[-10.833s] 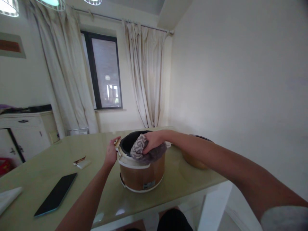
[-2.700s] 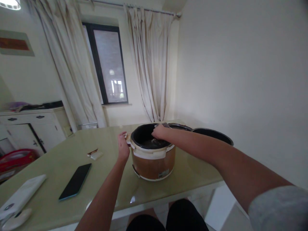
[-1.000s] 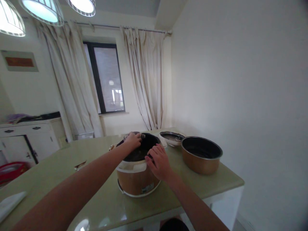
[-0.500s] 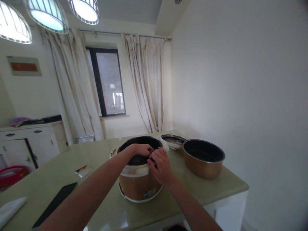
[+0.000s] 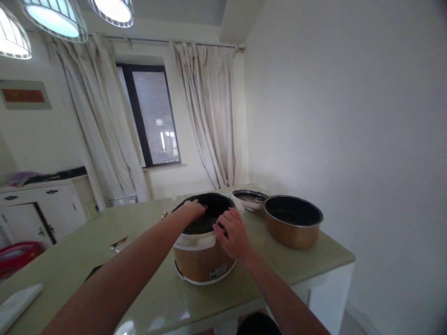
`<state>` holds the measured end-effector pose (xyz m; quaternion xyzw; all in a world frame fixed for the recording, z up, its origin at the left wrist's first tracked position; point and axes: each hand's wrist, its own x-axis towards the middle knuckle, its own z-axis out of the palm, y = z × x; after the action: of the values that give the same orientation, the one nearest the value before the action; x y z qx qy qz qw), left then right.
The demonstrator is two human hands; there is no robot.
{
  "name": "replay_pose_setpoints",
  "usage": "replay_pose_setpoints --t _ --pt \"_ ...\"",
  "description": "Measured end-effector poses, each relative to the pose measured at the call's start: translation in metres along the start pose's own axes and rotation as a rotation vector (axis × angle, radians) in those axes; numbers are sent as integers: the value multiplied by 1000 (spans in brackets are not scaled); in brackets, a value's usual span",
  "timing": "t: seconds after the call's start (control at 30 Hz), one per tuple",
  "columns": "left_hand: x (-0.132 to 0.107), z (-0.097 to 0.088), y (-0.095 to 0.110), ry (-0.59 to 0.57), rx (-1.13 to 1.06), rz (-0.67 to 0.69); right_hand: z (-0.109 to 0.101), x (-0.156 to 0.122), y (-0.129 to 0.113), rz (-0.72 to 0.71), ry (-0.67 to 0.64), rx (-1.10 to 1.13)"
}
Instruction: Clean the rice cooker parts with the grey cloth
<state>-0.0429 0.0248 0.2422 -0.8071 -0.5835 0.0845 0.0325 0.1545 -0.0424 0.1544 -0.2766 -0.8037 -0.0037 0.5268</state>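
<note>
The electric cooker body (image 5: 199, 260) stands upright on the table, brown-gold with a white upper rim and a black inside. My left hand (image 5: 193, 210) reaches across its opening, fingers curled downward at the far left part of the inside. A small dark bit shows at those fingertips, too unclear to name. My right hand (image 5: 232, 232) is closed over the near right part of the cooker's rim, thumb toward the inside. To the right sits the inner pot (image 5: 291, 235), golden outside and dark inside.
Behind the pot lies a shallow white round piece (image 5: 240, 201) with a dark inside. On the left of the green table (image 5: 150, 298) are a white flat object (image 5: 21, 300) and a small packet (image 5: 119, 244). A plain wall rises on the right.
My left hand has moved left and a little up, away from my right hand, toward the cooker's far left side. My right hand stays at the rim. The view has shifted slightly.
</note>
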Motion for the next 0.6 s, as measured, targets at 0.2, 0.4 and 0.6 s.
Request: replay_pose_setpoints --t 0.2,0.4,0.6 --pt "39 -5 39 63 -149 43 0 -1 -2 27 6 14" --pt "21 -13 36 -134 -400 172 2 -5 0 18 42 61" --pt "-28 -24 -1 -438 -678 -46 1 -6 2 19 79 144"
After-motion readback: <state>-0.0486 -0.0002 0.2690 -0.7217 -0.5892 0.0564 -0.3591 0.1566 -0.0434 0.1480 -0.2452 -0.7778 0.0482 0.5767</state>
